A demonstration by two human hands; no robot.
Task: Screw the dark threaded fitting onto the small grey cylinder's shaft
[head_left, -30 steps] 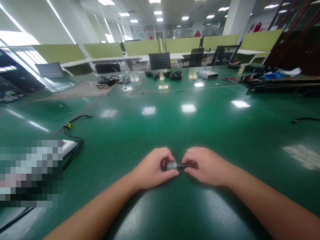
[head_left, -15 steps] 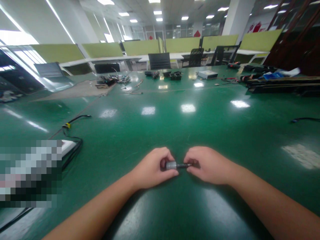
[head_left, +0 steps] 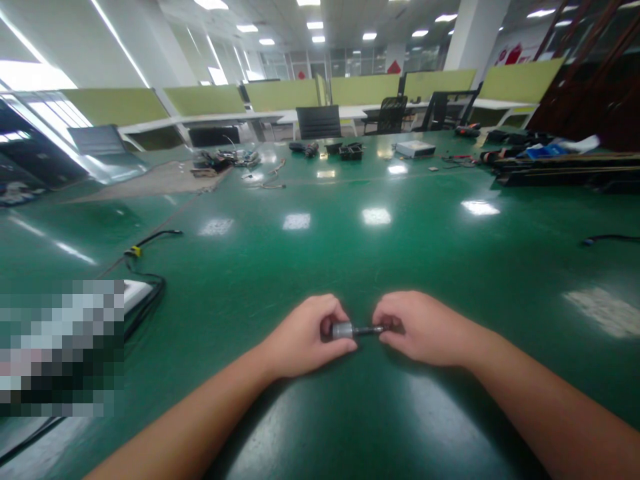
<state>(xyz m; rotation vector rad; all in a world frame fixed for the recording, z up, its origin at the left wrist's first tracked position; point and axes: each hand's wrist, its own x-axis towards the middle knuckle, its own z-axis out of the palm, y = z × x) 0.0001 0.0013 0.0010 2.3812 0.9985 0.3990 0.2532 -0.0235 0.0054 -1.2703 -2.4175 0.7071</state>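
Metal cylinder [head_left: 343,331]: between the two hands, near side of the tabletop [head_left: 320,260], a thin dark shaft [head_left: 367,330] in line with its right end (whether it rests on the green surface or is lifted a little, I cannot tell).
Long axis: left to right, roughly straight from one hand to the other.
Left side: a pixelated object [head_left: 55,340], a black cable [head_left: 159,287] curving past its right end, both well apart from the hands.
Left hand [head_left: 300,337]: thumb and fingers curled round the cylinder, thumb on the near side; this hand is the nearer to the thick part.
Gap: the two sets of fingertips stand apart, with the middle of the shaft showing.
Right hand [head_left: 425,330]: thumb and fingertips closed about the shaft's right end; how tightly, I cannot tell.
Room: sideways and far, the closest things lie well apart; the tabletop's near edge cannot be made out.
Right side: a short dark cable [head_left: 615,237], with stacked dark strips [head_left: 565,170] farther off.
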